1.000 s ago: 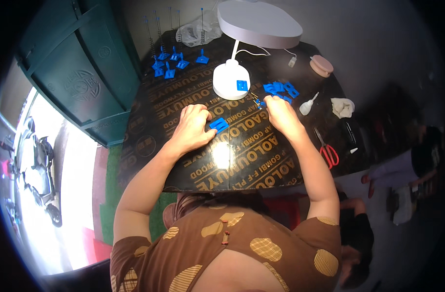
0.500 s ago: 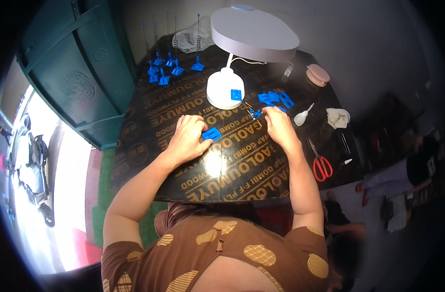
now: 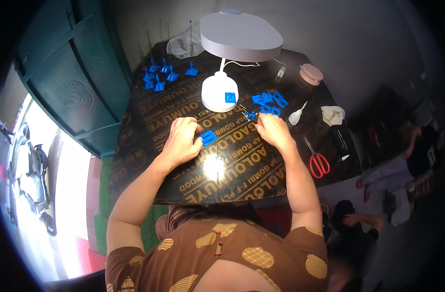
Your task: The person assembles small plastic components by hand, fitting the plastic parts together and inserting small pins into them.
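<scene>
My left hand (image 3: 181, 140) grips a flat blue plastic plate (image 3: 209, 138) with raised ridges between thumb and fingers, just above or against the dark tabletop. My right hand (image 3: 275, 132) is closed in a pinch beside a small heap of blue fittings and thin brass-coloured pins (image 3: 250, 115). Whatever is between its fingertips is hidden. Beyond that hand lies a pile of blue square plates (image 3: 268, 103), some with holes. Another blue plate (image 3: 230, 98) rests on the white lamp base (image 3: 208, 93).
Several blue stands with springy stems (image 3: 165, 75) occupy the far left. The lamp's wide head (image 3: 242, 38) overhangs the back. At right are a white squeeze blower (image 3: 296, 116), a crumpled cloth (image 3: 333, 115), red-handled scissors (image 3: 319, 164), a black pen (image 3: 341, 139) and a pink round case (image 3: 311, 75).
My right hand has drawn slightly nearer to me, away from the small fittings. The left hand still holds the blue plate. The whole view has shifted a little.
</scene>
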